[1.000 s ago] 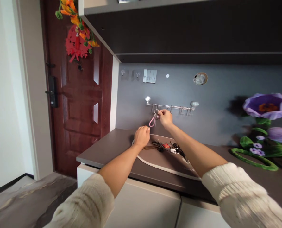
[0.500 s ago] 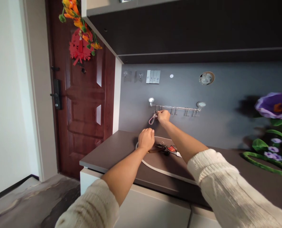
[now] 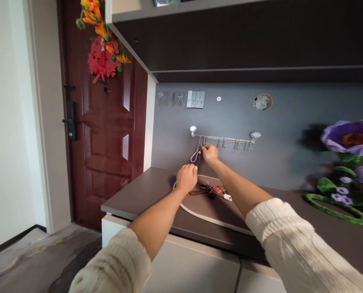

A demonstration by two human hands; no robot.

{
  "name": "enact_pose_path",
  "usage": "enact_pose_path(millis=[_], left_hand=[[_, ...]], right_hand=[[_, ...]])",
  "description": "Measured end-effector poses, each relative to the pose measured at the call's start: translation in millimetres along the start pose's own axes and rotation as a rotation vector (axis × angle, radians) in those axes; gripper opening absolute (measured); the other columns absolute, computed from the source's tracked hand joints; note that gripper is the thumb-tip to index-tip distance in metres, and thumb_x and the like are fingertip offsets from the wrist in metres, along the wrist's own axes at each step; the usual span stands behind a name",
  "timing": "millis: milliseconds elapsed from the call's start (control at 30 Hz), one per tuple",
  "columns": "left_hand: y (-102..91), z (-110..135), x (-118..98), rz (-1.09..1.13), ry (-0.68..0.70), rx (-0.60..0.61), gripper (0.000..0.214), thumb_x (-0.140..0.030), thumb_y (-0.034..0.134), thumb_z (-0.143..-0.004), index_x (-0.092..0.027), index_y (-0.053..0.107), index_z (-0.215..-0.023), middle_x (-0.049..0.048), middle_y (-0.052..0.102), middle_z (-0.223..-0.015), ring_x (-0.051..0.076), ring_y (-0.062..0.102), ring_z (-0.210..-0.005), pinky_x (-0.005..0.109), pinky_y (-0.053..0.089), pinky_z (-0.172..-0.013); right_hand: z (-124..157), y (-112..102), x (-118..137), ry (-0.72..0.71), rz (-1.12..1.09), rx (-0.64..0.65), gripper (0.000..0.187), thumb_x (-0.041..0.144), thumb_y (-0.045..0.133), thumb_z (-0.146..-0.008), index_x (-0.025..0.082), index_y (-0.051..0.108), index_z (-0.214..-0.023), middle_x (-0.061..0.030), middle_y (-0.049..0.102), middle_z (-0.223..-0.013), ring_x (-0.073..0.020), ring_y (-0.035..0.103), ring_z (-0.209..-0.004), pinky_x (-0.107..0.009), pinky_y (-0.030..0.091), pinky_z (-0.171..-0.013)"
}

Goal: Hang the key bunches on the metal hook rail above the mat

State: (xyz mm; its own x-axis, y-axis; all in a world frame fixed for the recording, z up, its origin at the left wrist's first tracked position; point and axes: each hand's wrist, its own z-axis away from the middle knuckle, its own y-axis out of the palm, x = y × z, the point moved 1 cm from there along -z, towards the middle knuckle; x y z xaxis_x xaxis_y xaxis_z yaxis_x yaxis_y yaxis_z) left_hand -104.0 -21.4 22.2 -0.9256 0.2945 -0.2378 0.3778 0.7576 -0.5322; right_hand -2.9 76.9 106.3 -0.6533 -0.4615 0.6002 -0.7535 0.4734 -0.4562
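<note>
My right hand (image 3: 210, 153) is raised to the left part of a metal hook rail (image 3: 224, 139) on the grey wall. Its thumb and fingers pinch a keychain with a pink loop (image 3: 194, 156), which hangs just under the hooks. Whether the ring sits on a hook is too small to tell. Lower and to the left, my left hand (image 3: 187, 178) is closed above the brown counter (image 3: 132, 191); its fingertips are hidden. Beside it lies a bunch of keys (image 3: 212, 190) with red and white tags. A pale curved band (image 3: 199, 217) runs around the keys.
A dark overhead cabinet (image 3: 230, 40) juts out above the rail. Purple plush flowers (image 3: 349, 138) stand on the counter at right. To the left is a dark red door (image 3: 104, 154) with orange flowers (image 3: 100, 28) hanging before it. Wall switches (image 3: 195, 99) sit above the rail.
My right hand has lowered slightly relative to the rail, and the pink loop now hangs straighter. My left hand has barely moved. The view has shifted a little.
</note>
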Motion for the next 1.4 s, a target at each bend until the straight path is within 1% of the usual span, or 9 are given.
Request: enact_pose_path(millis=[100,233,367,500,633,767,967,1133,1400], left_hand=[[-3.3,0,-1,0.015,0.032,-0.007,0.029,-0.026,0.030,-0.089,-0.018,0.054,-0.075,0.0057,0.062,-0.080,0.017,0.055,-0.078,0.028,0.037,-0.069],[-9.5,0,-3,0.045,0.093,-0.024,0.029,-0.026,0.031,-0.089,-0.018,0.055,-0.076,0.0055,0.062,-0.080,0.017,0.054,-0.078,0.028,0.038,-0.070],[-12.7,1,-5,0.077,0.154,-0.017,0.030,-0.027,0.031,-0.088,-0.017,0.056,-0.076,0.0060,0.062,-0.080,0.017,0.054,-0.079,0.028,0.039,-0.071],[-13.3,4,-7,0.106,0.201,0.038,0.029,-0.028,0.034,-0.087,-0.017,0.058,-0.077,0.0057,0.062,-0.079,0.017,0.054,-0.078,0.029,0.039,-0.072],[-14.0,8,-11,0.126,0.253,0.136,0.025,-0.029,0.038,-0.085,-0.017,0.059,-0.078,0.0048,0.062,-0.078,0.017,0.053,-0.078,0.029,0.040,-0.071],[-13.7,11,-14,0.141,0.300,0.235,0.023,-0.029,0.041,-0.084,-0.018,0.060,-0.080,0.0042,0.062,-0.080,0.017,0.053,-0.080,0.030,0.041,-0.074],[-11.8,14,-22,0.112,0.414,0.375,0.023,-0.025,0.042,-0.083,-0.019,0.064,-0.087,0.0048,0.061,-0.090,0.017,0.051,-0.089,0.030,0.041,-0.080],[-6.3,15,-23,0.073,0.483,0.460,0.027,-0.026,0.039,-0.086,-0.021,0.065,-0.090,0.0043,0.060,-0.093,0.017,0.051,-0.091,0.030,0.040,-0.082],[-3.0,17,-23,0.073,0.503,0.512,0.025,-0.026,0.042,-0.084,-0.025,0.065,-0.093,0.0042,0.058,-0.095,0.018,0.049,-0.094,0.031,0.037,-0.085]], right_hand=[[14,-15,3,0.058,-0.039,-0.022,0.025,0.021,0.048,-0.078,0.013,0.064,-0.095,-0.0110,0.066,-0.095,-0.0169,0.061,-0.089,-0.027,0.043,-0.081],[37,-35,0,0.010,-0.103,0.018,0.023,0.021,0.047,-0.077,0.013,0.063,-0.092,-0.0090,0.067,-0.092,-0.0156,0.060,-0.087,-0.028,0.043,-0.082],[68,-51,-11,-0.021,-0.135,0.070,0.020,0.020,0.048,-0.076,0.014,0.063,-0.089,-0.0070,0.067,-0.088,-0.0148,0.060,-0.082,-0.029,0.044,-0.080],[98,-60,-28,-0.049,-0.104,0.148,0.018,0.019,0.049,-0.077,0.015,0.063,-0.087,-0.0056,0.068,-0.084,-0.0144,0.061,-0.079,-0.030,0.044,-0.080],[117,-67,-42,-0.081,-0.092,0.198,0.015,0.019,0.050,-0.078,0.017,0.062,-0.086,-0.0049,0.067,-0.084,-0.0138,0.062,-0.076,-0.029,0.046,-0.078],[125,-73,-50,-0.094,-0.072,0.263,0.016,0.017,0.050,-0.078,0.016,0.061,-0.090,-0.0051,0.068,-0.082,-0.0132,0.063,-0.074,-0.028,0.047,-0.077],[128,-78,-53,-0.086,0.085,0.375,0.018,0.015,0.050,-0.079,0.015,0.062,-0.092,-0.0055,0.068,-0.078,-0.0141,0.063,-0.074,-0.027,0.046,-0.076],[128,-76,-52,-0.134,0.182,0.375,0.021,0.013,0.048,-0.078,0.015,0.063,-0.092,-0.0053,0.068,-0.080,-0.0135,0.063,-0.076,-0.025,0.045,-0.077],[129,-75,-51,-0.145,0.189,0.376,0.026,0.009,0.046,-0.075,0.015,0.065,-0.092,-0.0054,0.068,-0.080,-0.0148,0.061,-0.077,-0.025,0.043,-0.078]])
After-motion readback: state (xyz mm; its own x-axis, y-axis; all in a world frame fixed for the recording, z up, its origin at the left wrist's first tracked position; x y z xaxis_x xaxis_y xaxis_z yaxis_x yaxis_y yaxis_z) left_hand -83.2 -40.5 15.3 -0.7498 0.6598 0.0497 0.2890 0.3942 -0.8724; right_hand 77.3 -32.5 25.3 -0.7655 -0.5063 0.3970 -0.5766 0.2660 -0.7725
